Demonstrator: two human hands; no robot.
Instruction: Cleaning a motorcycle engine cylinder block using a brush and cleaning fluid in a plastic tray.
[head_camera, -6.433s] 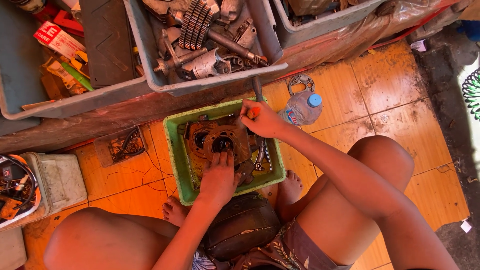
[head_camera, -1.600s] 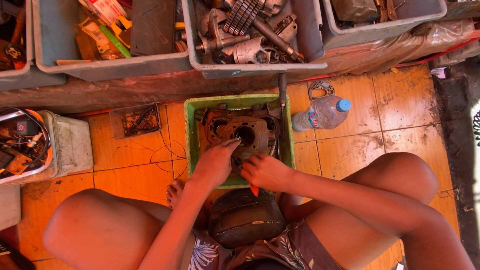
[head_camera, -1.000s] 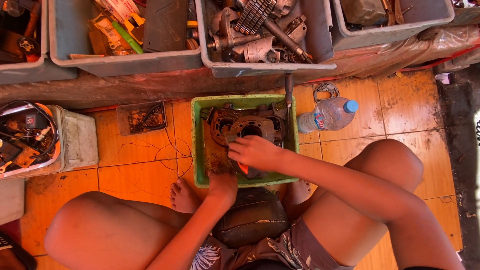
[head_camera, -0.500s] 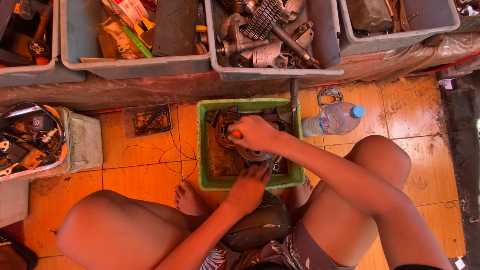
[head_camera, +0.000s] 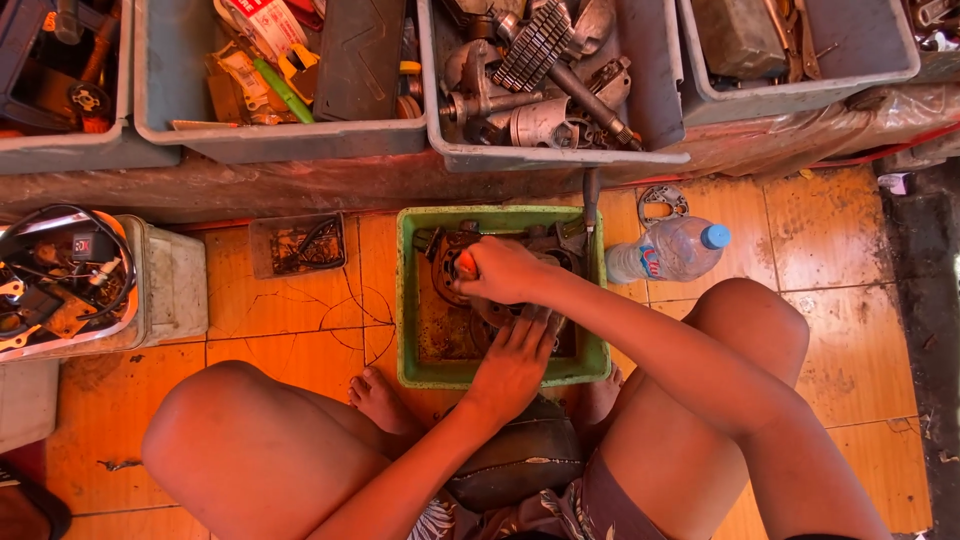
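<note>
A green plastic tray (head_camera: 410, 300) sits on the orange tiled floor between my knees, holding a dark, greasy engine casing (head_camera: 455, 250). My right hand (head_camera: 505, 270) is closed around an orange-handled tool (head_camera: 465, 264), pressed onto the casing at the tray's upper left. My left hand (head_camera: 515, 360) rests flat on the near part of the casing, fingers spread, steadying it. Most of the casing is hidden under both hands.
A clear water bottle (head_camera: 665, 250) with a blue cap lies right of the tray. Grey bins of metal parts (head_camera: 540, 80) and tools (head_camera: 280, 70) line the far side. A white container of cables (head_camera: 60, 285) stands left, a small tray (head_camera: 295, 243) beside it.
My right hand has moved from the tray's near edge up to the casing's upper left with the orange-handled tool. My left hand shifted from the casing top down to its near side.
</note>
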